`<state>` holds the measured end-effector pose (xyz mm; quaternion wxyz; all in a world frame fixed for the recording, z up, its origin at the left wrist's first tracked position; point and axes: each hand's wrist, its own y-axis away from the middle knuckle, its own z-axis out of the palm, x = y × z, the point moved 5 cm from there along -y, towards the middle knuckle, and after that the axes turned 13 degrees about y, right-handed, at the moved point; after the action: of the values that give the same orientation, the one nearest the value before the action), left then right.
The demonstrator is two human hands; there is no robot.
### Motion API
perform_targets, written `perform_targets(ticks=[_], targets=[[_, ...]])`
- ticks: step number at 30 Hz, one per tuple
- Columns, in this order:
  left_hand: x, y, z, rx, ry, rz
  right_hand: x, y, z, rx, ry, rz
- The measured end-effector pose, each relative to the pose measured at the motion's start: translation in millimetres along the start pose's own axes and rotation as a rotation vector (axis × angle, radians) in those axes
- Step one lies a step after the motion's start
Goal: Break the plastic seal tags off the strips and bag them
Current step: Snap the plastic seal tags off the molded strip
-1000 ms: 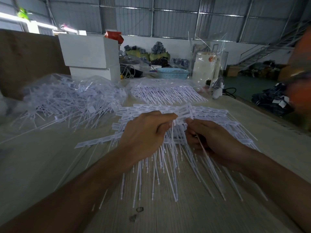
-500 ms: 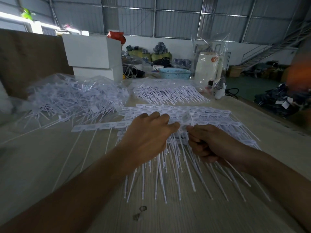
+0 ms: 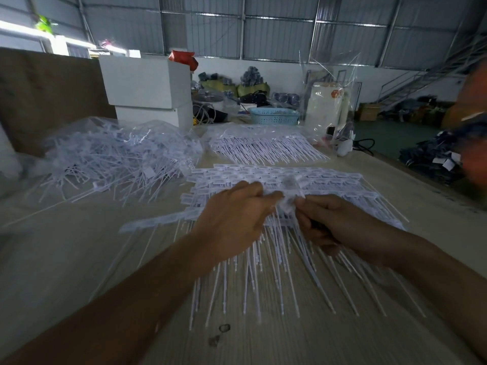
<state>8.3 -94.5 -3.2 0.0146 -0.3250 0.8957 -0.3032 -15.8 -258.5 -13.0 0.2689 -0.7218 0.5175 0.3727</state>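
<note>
A stack of white plastic seal-tag strips (image 3: 324,180) lies on the wooden table (image 3: 66,259), thin tails pointing toward me. My left hand (image 3: 232,219) grips one strip (image 3: 158,221) whose free end sticks out to the left. My right hand (image 3: 340,225) is closed on a bundle of broken-off seal tags (image 3: 311,262), their tails fanning out below the fist. Both thumbs and forefingers pinch a blurred tag head (image 3: 288,200) between the hands. A clear bag of loose tags (image 3: 110,154) lies at the left.
A second clear bag with strips (image 3: 266,146) lies behind the stack. White boxes (image 3: 147,85), a blue basket (image 3: 274,115) and a white appliance under clear plastic (image 3: 326,106) stand at the table's far end. The table's right edge (image 3: 421,185) runs diagonally.
The strip in my left hand has dropped lower again at its left end. Both hands stay pinched together at the tag head, which is now blurred by motion.
</note>
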Motion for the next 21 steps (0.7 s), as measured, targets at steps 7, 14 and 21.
perform_targets(ticks=[7, 14, 21], targets=[[-10, -4, 6, 0.062, 0.536, -0.176, 4, -3, -10, 0.112, -0.126, 0.024], [3, -3, 2, 0.137, 0.661, -0.116, -4, -1, 2, 0.091, -0.133, 0.021], [-7, 2, -3, 0.049, 0.494, -0.101, 2, -3, -9, 0.241, -0.225, 0.080]])
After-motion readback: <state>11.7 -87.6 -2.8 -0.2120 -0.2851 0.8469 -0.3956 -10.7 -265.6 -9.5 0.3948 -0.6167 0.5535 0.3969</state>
